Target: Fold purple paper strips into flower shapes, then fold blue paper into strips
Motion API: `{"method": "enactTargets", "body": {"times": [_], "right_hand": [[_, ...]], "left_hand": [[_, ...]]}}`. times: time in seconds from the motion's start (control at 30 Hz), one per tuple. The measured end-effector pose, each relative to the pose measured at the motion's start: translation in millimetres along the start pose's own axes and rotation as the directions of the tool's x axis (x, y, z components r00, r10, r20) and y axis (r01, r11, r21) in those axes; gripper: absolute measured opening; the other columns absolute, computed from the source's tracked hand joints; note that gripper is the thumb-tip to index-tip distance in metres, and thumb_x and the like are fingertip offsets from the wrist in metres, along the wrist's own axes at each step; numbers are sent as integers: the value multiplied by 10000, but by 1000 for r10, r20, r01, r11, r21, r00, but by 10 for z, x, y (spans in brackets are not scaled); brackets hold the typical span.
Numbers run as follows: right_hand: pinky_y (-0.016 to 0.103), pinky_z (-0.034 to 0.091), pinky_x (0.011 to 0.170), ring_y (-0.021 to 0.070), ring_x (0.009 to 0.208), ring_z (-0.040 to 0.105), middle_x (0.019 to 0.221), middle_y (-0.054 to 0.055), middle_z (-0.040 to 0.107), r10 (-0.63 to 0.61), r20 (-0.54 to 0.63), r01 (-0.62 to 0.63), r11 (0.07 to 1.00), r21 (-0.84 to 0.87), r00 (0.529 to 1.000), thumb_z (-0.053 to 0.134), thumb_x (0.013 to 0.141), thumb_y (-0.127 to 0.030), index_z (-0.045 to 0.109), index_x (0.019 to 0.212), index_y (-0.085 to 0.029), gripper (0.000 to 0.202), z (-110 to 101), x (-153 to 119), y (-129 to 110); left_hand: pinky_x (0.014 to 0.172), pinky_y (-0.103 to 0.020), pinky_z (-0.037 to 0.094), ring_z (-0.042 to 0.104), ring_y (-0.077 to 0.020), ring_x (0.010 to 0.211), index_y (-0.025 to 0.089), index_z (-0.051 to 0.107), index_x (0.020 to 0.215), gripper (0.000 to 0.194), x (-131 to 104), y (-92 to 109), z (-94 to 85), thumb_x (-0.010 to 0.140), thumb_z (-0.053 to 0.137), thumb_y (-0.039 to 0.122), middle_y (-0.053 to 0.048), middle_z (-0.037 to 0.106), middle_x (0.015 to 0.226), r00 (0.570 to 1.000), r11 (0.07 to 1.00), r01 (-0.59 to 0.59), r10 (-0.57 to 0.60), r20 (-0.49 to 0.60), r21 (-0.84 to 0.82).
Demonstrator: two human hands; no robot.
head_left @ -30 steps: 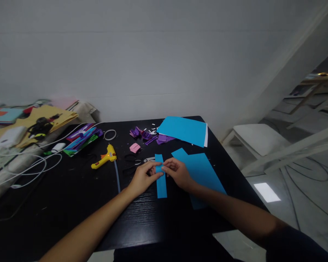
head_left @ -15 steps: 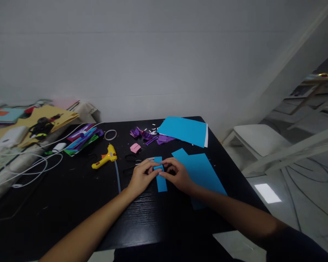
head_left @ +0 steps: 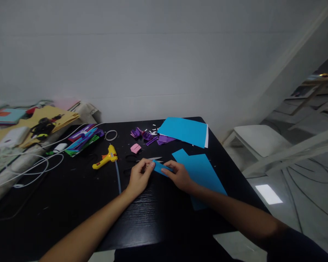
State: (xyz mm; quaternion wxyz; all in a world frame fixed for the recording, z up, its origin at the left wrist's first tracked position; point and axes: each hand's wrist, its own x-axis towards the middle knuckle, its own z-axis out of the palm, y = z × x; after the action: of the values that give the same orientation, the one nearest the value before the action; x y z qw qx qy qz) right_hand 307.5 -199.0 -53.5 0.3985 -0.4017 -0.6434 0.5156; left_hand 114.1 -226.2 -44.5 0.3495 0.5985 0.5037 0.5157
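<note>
Between my two hands is a blue paper strip, now lying slantwise and looking shorter than its full length. My left hand pinches its left end between thumb and fingers. On the other end, my right hand grips with the thumb on the near face and the fingers behind. Just beyond the strip lie scissors with their blades pointing right, the dark handles partly behind my left hand. Cut blue paper sheets rest under and beside my right forearm.
A yellow glue gun lies left of my hands, a pink folded paper beyond them. Purple scraps and a large blue sheet are at the back. White cables and colored paper crowd the left. A white chair stands right.
The blue strip has turned from upright, pointing toward me, to slantwise between my hands, and looks folded shorter. My left hand has shifted slightly left to its end. The scissor blades now show.
</note>
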Motion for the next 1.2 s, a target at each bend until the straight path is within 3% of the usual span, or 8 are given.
{"method": "enactTargets", "body": {"times": [0.13, 0.3, 0.4, 0.57, 0.8, 1.0, 1.1, 1.2], "right_hand": [[319, 561, 628, 206, 722, 696, 804, 32, 712, 64, -34, -59, 990, 130, 997, 762, 816, -463, 698, 906, -190, 295, -7, 45, 51], [283, 526, 548, 154, 560, 646, 717, 6, 697, 79, -36, -72, 986, 148, 996, 776, 801, -431, 711, 960, -180, 304, -14, 59, 79], [279, 508, 556, 146, 552, 625, 670, -21, 654, 61, -83, -53, 994, 99, 995, 774, 802, -380, 712, 1032, -189, 305, -21, 47, 44], [292, 513, 594, 160, 605, 631, 701, -23, 650, 40, -177, -10, 986, 166, 983, 726, 840, -411, 642, 1172, -202, 401, -43, 61, 16], [295, 496, 580, 158, 599, 605, 707, -13, 650, 25, -174, 5, 986, 167, 984, 684, 876, -442, 667, 1156, -209, 365, -49, 65, 6], [295, 531, 595, 151, 655, 629, 890, 23, 693, 26, -174, 16, 972, 236, 984, 699, 859, -428, 651, 1077, -221, 304, -22, 76, 9], [308, 560, 633, 163, 702, 646, 900, 18, 677, 25, -160, 18, 964, 265, 987, 731, 836, -418, 619, 1012, -228, 282, -14, 70, -6], [320, 575, 681, 160, 710, 647, 879, -6, 661, 22, -142, 22, 954, 300, 990, 741, 842, -407, 546, 1067, -254, 335, -5, 46, -40]], "left_hand": [[571, -236, 372, 488, -124, 590, 183, 639, 907, 285, 27, -33, 2, 955, 591, 460, 43, 518, 649, 998, 999, 38, -39, 41, 33], [679, -257, 452, 609, -162, 762, 219, 655, 1197, 317, 35, -11, -5, 945, 620, 409, -19, 687, 938, 994, 992, -25, 11, 113, 125], [682, -264, 455, 623, -165, 770, 219, 692, 1147, 276, 24, -20, -6, 943, 625, 393, -42, 722, 1033, 986, 985, -70, 45, 161, 159], [633, -250, 439, 588, -143, 676, 203, 683, 1083, 239, 21, -79, 2, 930, 640, 381, -15, 702, 881, 987, 987, -33, 7, 160, 159], [662, -249, 451, 597, -149, 715, 206, 619, 1090, 229, 15, -69, 17, 921, 646, 359, 3, 659, 838, 975, 991, -46, 17, 223, 125], [613, -228, 405, 519, -117, 635, 194, 607, 899, 162, 20, -59, 23, 894, 678, 340, 35, 581, 748, 967, 972, -80, 22, 253, 221], [615, -232, 399, 513, -119, 645, 187, 627, 862, 174, 37, -61, 15, 921, 651, 349, 25, 574, 752, 962, 964, -115, 48, 267, 242], [629, -239, 413, 535, -129, 681, 185, 643, 859, 197, 50, -66, 9, 942, 628, 363, 7, 585, 793, 957, 965, -137, 71, 280, 224]]}}
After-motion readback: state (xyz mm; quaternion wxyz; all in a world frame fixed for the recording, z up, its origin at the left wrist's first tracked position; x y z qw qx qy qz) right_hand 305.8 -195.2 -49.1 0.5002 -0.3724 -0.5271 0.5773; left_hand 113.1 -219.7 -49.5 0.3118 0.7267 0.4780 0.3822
